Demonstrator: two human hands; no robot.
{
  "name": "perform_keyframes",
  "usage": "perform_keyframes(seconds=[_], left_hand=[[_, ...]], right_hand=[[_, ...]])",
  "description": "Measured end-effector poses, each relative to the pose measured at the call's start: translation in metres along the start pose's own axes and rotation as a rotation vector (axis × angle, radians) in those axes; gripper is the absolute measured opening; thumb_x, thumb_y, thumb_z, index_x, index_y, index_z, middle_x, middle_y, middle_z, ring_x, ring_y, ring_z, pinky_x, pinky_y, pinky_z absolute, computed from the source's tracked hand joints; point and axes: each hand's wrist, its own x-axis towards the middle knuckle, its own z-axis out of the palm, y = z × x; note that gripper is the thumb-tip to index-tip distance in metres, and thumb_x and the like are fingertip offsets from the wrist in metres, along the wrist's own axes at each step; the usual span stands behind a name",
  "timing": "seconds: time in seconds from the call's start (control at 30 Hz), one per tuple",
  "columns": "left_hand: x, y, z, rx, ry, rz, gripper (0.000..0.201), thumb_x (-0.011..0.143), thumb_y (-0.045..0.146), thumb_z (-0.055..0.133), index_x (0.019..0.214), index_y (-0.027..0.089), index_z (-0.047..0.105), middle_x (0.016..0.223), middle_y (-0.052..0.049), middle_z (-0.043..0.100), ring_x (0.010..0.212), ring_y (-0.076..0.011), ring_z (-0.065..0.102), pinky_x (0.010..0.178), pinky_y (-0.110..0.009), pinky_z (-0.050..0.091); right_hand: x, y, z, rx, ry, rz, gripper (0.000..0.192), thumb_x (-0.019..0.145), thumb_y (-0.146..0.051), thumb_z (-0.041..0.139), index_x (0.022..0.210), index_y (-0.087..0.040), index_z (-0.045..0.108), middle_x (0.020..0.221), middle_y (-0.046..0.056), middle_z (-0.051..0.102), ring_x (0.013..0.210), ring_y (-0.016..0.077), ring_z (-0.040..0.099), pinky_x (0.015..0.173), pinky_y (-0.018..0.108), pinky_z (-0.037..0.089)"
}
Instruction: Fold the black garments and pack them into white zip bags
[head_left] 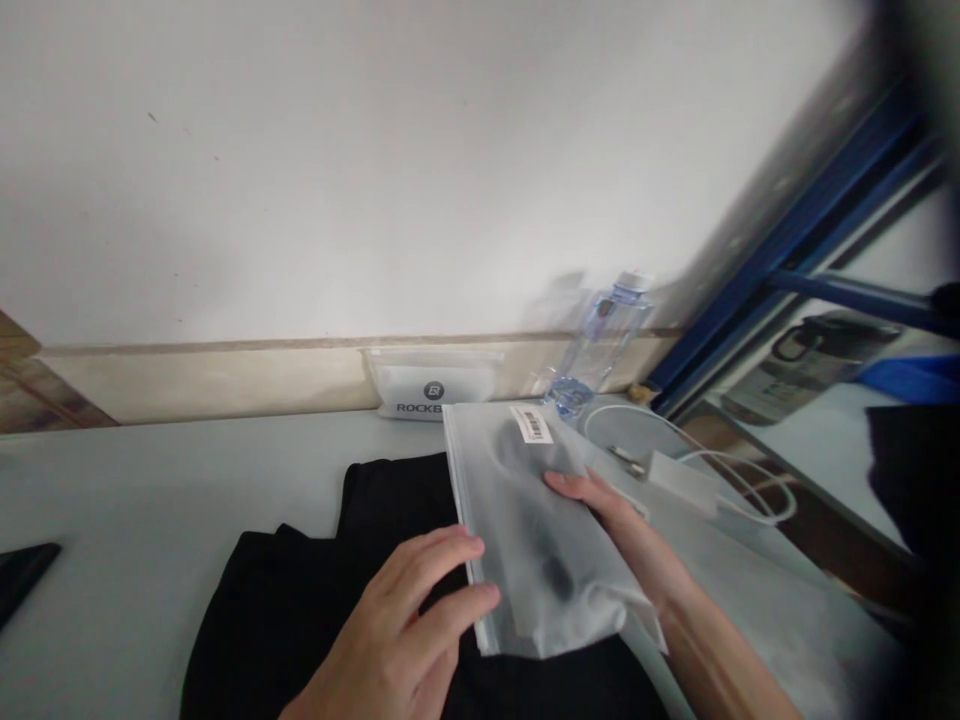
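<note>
I see one frosted plastic zip bag (536,530) with something dark inside, lying partly on the black folded cloth (315,590). My left hand (397,630) touches the bag's near edge, fingers together and bent. My right hand (607,515) lies flat along the bag's far side, fingers straight. I think the bag is light, soft and slippery, so its stiff zip edge is best to hold. Behind the bag stand one clear water bottle (596,345), one white packet (431,385) and one white cable (675,465).

The bag (540,530) is frosted matt plastic with a paper sticker (531,424). Under it, black cloth (300,590), soft and matt. Table (150,480) looks smooth and pale grey, the bottle (596,345) is clear glossy plastic.
</note>
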Motion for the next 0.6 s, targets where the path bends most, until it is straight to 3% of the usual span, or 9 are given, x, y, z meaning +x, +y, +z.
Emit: perform_keyframes(seconds=[0.07,0.13,0.23,0.33,0.43,0.47,0.5,0.53,0.6], left_hand=[[0.001,0.004,0.003,-0.199,0.011,-0.187,0.027,0.085,0.007,0.043,0.106,0.02,0.053,0.109,-0.008,0.06,0.094,-0.0153,0.06,0.08,-0.025,0.048],[0.004,0.008,0.005,-0.378,-0.134,-0.401,0.016,0.086,0.023,0.05,0.102,0.02,0.055,0.093,-0.004,0.063,0.069,-0.0117,0.059,0.064,-0.021,0.047],[0.009,0.011,0.005,-0.454,-0.35,-0.592,0.018,0.085,0.035,0.054,0.088,0.02,0.063,0.072,0.0,0.064,0.061,-0.0114,0.057,0.06,-0.02,0.042],[0.011,0.01,0.0,-0.47,-0.447,-0.641,0.027,0.087,0.036,0.051,0.075,0.018,0.067,0.058,0.001,0.062,0.056,-0.0118,0.057,0.057,-0.02,0.04],[0.008,0.004,-0.012,-0.525,-0.699,-0.588,0.018,0.083,0.031,0.057,0.079,0.02,0.071,0.062,0.001,0.067,0.058,-0.013,0.061,0.056,-0.019,0.043],[0.006,0.001,-0.017,-0.499,-0.726,-0.55,0.016,0.083,0.028,0.058,0.079,0.022,0.072,0.063,0.001,0.068,0.058,-0.0131,0.062,0.056,-0.019,0.044],[0.004,0.0,-0.021,-0.434,-0.671,-0.506,0.014,0.082,0.026,0.058,0.081,0.023,0.072,0.066,0.001,0.069,0.06,-0.013,0.063,0.057,-0.019,0.045],[0.003,-0.002,-0.025,-0.33,-0.531,-0.448,0.013,0.082,0.024,0.058,0.083,0.023,0.071,0.071,0.001,0.069,0.063,-0.0134,0.064,0.06,-0.02,0.047],[0.001,-0.002,-0.029,-0.072,-0.108,-0.261,0.017,0.081,0.014,0.059,0.092,0.024,0.067,0.086,-0.002,0.07,0.081,-0.0163,0.065,0.073,-0.024,0.05]], right_hand=[[0.0,-0.003,-0.003,-0.001,0.043,-0.042,0.052,0.078,-0.026,0.058,0.129,-0.025,0.045,0.109,0.004,0.068,0.081,0.0231,0.069,0.066,0.034,0.056],[0.0,-0.007,-0.008,-0.021,0.067,-0.055,0.052,0.079,-0.027,0.058,0.129,-0.023,0.045,0.108,0.006,0.069,0.079,0.0236,0.069,0.062,0.033,0.056],[0.001,-0.012,-0.015,-0.058,0.086,-0.069,0.051,0.078,-0.029,0.059,0.127,-0.02,0.048,0.1,0.007,0.071,0.073,0.0239,0.069,0.055,0.032,0.054],[0.0,-0.014,-0.018,-0.068,0.092,-0.093,0.051,0.077,-0.029,0.06,0.126,-0.019,0.049,0.091,0.006,0.072,0.07,0.0233,0.069,0.059,0.032,0.054],[0.0,-0.01,-0.015,0.001,0.058,-0.039,0.05,0.077,-0.026,0.06,0.125,-0.02,0.05,0.088,0.004,0.072,0.071,0.0208,0.069,0.063,0.03,0.054],[0.0,-0.008,-0.013,0.024,0.035,-0.002,0.048,0.076,-0.025,0.06,0.123,-0.02,0.051,0.088,0.003,0.072,0.071,0.0199,0.069,0.064,0.029,0.054],[0.001,-0.004,-0.011,0.037,0.005,0.038,0.045,0.076,-0.024,0.06,0.12,-0.02,0.053,0.088,0.003,0.072,0.072,0.0191,0.068,0.064,0.028,0.054],[0.002,0.0,-0.009,0.037,-0.028,0.076,0.04,0.076,-0.024,0.06,0.116,-0.02,0.055,0.087,0.003,0.072,0.071,0.0181,0.068,0.064,0.027,0.053],[0.003,0.007,-0.005,-0.032,-0.093,0.1,0.028,0.077,-0.028,0.059,0.104,-0.019,0.06,0.083,0.003,0.071,0.067,0.0167,0.067,0.061,0.027,0.053]])
